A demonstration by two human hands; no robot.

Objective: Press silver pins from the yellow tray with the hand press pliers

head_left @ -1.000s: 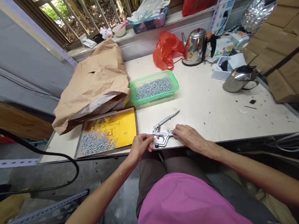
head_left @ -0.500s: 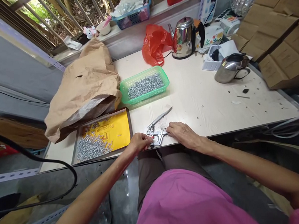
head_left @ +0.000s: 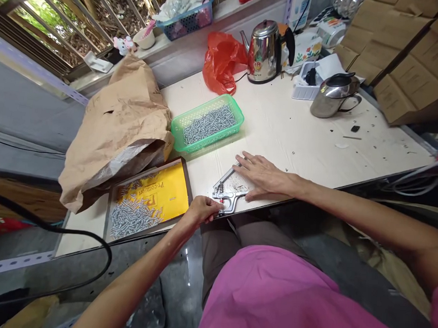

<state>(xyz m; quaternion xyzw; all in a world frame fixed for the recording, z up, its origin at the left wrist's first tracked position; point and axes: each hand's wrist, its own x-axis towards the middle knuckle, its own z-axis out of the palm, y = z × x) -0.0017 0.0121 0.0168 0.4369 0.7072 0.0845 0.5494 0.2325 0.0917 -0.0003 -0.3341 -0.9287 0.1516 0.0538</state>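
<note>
A pair of metal hand-press pliers (head_left: 230,200) with a spring and a red part lies at the table's front edge, its handles spread apart. My left hand (head_left: 204,210) is closed in a pinch at the jaw end of the pliers; what sits between the fingertips is too small to make out. My right hand (head_left: 263,175) is open, fingers spread, over the far end of the raised handle. Left of the pliers, a shallow tray (head_left: 188,182) holds small silvery metal pieces (head_left: 132,218) on a yellow sheet. Behind is a green basket (head_left: 201,145) of similar pieces.
A crumpled brown paper bag (head_left: 121,123) stands on the left. Along the back are a red plastic bag (head_left: 221,60), a kettle (head_left: 263,53) and a metal pot (head_left: 330,99). Cardboard boxes (head_left: 393,46) rise at the back right. Small scraps dot the right side.
My right hand has left the lower handle's end, moving up and left over the raised handle with its fingers spreading. My left hand stays at the jaw. The view has shifted slightly.
</note>
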